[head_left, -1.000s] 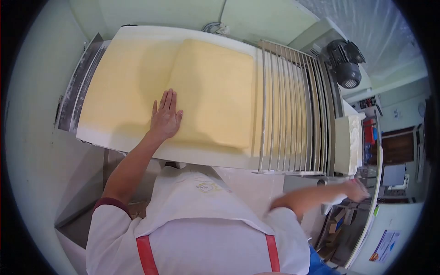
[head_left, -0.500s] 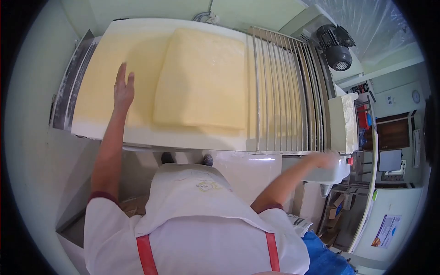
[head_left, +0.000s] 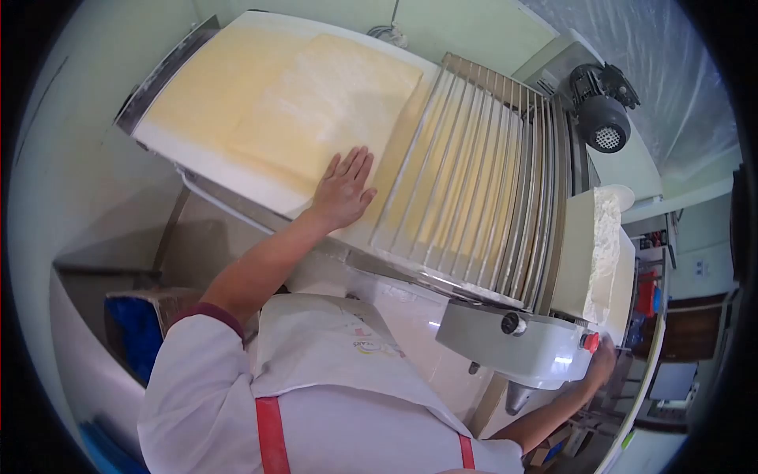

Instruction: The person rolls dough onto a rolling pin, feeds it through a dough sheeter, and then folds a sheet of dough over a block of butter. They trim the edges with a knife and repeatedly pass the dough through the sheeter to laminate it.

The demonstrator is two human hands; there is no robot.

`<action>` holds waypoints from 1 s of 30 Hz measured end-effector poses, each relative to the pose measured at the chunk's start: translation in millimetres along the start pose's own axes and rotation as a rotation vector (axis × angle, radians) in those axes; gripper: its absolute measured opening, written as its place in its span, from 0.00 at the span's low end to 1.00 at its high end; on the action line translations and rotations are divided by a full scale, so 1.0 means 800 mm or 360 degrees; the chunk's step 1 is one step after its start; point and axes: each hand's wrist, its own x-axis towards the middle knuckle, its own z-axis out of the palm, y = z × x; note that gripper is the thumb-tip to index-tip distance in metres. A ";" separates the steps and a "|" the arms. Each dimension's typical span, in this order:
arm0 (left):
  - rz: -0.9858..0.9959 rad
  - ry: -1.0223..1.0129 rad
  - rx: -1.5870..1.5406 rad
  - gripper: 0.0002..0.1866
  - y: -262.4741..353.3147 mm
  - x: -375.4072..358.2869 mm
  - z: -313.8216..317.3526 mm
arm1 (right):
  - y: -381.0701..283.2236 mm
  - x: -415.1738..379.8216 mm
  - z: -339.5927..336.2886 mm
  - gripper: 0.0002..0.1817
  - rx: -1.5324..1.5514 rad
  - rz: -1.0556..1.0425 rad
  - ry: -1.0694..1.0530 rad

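One flat, pale-yellow rectangular dough slab (head_left: pixel 339 103) lay on the white conveyor belt (head_left: pixel 205 165), beside the silver-barred metal guard (head_left: pixel 462 176). The left hand (head_left: pixel 345 193) was open, palm down, at the slab's near side. An off-white rectangular trough (head_left: pixel 574 249) held white powder (head_left: pixel 606 249); near it, the right hand's (head_left: pixel 602 363) grip could not be told.

Clear plastic sheeting (head_left: pixel 659 83) hangs upper right, a cardboard box (head_left: pixel 170 302) sits lower left.

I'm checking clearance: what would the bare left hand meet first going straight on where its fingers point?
Probably the flat, pale yellow, dough-like slab ahead of the left hand; whether they touch is unclear.
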 end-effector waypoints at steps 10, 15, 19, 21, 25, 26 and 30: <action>-0.0473 0.0515 -0.0535 0.21 0.113 -0.222 -0.065 | 0.043 -0.007 0.105 0.20 0.1936 0.1069 -0.0494; -0.0758 0.0865 -0.0669 0.19 0.227 -0.261 -0.070 | 0.055 -0.015 0.131 0.22 0.2468 0.1158 -0.0623; -0.0996 0.1044 -0.1023 0.18 0.333 -0.320 -0.019 | 0.047 -0.008 0.129 0.24 0.2078 0.0803 -0.0678; -0.1091 0.1101 -0.1290 0.17 0.392 -0.340 0.015 | 0.051 -0.004 0.130 0.25 0.1833 0.0585 -0.0696; -0.1110 0.0993 -0.1842 0.16 0.529 -0.347 0.053 | 0.047 0.000 0.135 0.26 0.1970 0.0545 -0.0772; -0.1067 0.0913 -0.1930 0.17 0.559 -0.340 0.052 | 0.052 0.000 0.140 0.26 0.2012 0.0534 -0.0802; -0.1238 0.0535 -0.2263 0.19 0.676 -0.308 0.058 | 0.026 -0.001 0.081 0.17 0.1835 -0.0153 -0.0437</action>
